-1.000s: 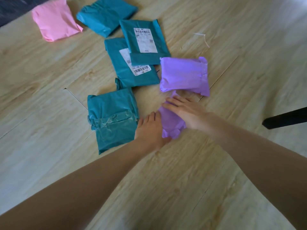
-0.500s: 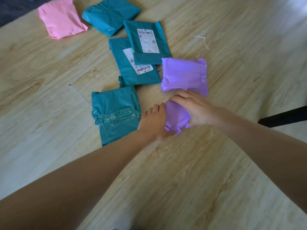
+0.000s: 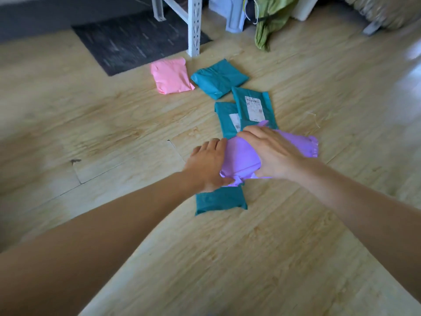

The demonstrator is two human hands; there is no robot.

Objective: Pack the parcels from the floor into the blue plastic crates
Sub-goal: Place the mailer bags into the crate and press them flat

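Observation:
A small purple parcel (image 3: 241, 160) sits between both hands. My left hand (image 3: 207, 165) grips its left edge, and my right hand (image 3: 273, 153) lies curled over its right side. A larger purple parcel (image 3: 305, 144) sticks out from under my right hand, its frilled edge to the right. A teal parcel (image 3: 221, 199) lies on the floor just below my hands. Farther off lie two overlapping labelled teal parcels (image 3: 255, 106), one plain teal parcel (image 3: 218, 78) and a pink parcel (image 3: 170, 75). No blue crate is in view.
A dark mat (image 3: 136, 42) lies at the back left. A white metal rack leg (image 3: 193, 26) stands at the mat's edge. Green cloth (image 3: 268, 19) hangs down at the back. Wooden floor (image 3: 227, 258) surrounds the parcels.
Both hands have closed on the small purple parcel and carried it toward the larger purple one. The view has tilted up, bringing the mat and rack leg into sight.

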